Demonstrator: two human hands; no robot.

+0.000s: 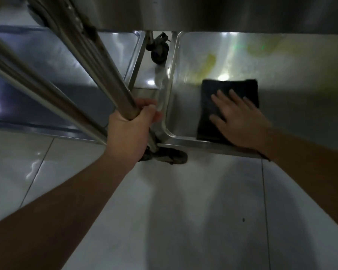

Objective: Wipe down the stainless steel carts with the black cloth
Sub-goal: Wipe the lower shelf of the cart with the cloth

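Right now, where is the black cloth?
In the head view, the black cloth lies flat on the right-hand cart's bottom shelf, near its front left corner, under the right hand.

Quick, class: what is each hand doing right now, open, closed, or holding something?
Left hand: closed, fingers curled round the cart's upright post.
Right hand: open, fingers straight, pressing the black cloth flat on the lower shelf.
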